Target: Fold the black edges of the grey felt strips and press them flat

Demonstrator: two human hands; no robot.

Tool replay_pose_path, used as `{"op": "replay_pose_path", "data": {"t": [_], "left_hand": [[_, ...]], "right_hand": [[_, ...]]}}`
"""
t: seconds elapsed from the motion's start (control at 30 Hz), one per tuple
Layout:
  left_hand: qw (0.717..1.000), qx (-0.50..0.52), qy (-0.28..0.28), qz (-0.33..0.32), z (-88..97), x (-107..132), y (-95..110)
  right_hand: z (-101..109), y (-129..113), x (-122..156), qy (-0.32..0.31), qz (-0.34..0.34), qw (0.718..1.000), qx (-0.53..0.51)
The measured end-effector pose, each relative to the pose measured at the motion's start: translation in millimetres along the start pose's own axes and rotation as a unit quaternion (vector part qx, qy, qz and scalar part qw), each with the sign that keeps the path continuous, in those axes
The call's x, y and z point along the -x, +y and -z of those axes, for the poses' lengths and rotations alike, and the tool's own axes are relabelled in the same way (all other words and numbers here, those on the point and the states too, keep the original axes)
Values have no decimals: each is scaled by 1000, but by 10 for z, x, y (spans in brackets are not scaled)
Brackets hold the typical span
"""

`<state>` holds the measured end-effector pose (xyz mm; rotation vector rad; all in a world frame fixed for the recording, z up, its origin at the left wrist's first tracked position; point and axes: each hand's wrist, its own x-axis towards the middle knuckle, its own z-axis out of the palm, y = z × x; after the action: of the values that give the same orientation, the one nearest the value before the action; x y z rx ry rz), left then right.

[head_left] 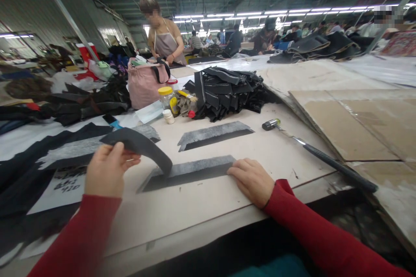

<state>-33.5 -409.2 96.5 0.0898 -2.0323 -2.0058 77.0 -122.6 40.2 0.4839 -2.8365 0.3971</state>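
Raised over the left of the table, my left hand (108, 169) pinches the end of a black strip (143, 143), of leather or fabric. The strip arches to the right, and its lower end hangs at the left part of a flat strip with a grey upper band (195, 169). My right hand (250, 179) lies palm down at that flat strip's right end, fingers stretched out and touching it. A second grey-banded strip (216, 134) lies just behind. Left of my left hand are black pieces (19, 156) and a paper with handwriting (60, 190).
A heap of black strips (224, 91) sits behind, beside a yellow-lidded jar (167, 99), a small white bottle (168, 117) and a pink bag (144, 82). A black-handled hammer (334, 162) lies at right, near cardboard (364, 125). A person in an apron (165, 39) works across the table.
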Motion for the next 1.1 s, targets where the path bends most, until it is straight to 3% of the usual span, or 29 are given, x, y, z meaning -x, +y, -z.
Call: {"op": "replay_pose_path", "data": {"t": [0.07, 0.13, 0.17, 0.27, 0.33, 0.4, 0.5, 0.73, 1.1], "left_hand": [[998, -24, -10, -52, 18, 75, 85], [983, -110, -101, -108, -56, 203, 106], [960, -171, -169, -141, -110, 268, 89], [835, -327, -367, -246, -250, 393, -51], [764, -374, -429, -305, -279, 409, -183], [730, -401, -441, -335, -262, 394, -305], [719, -412, -436, -351, -215, 373, -419], [713, -418, -430, -363, -213, 382, -457], [708, -430, -424, -365, -207, 386, -465]], "right_hand": [[-17, -3, -20, 29, -11, 999, -45], [-20, -2, -54, 57, -30, 990, -124], [-14, 1, -75, 63, -46, 982, -172], [26, 29, -144, 48, -128, 939, -317], [52, 61, -180, 32, -189, 906, -378], [59, 96, -201, 19, -228, 886, -403], [29, 144, -210, 20, -233, 891, -390], [-43, 205, -172, 49, -198, 952, -230], [-20, 157, -152, 18, -177, 977, -121]]}}
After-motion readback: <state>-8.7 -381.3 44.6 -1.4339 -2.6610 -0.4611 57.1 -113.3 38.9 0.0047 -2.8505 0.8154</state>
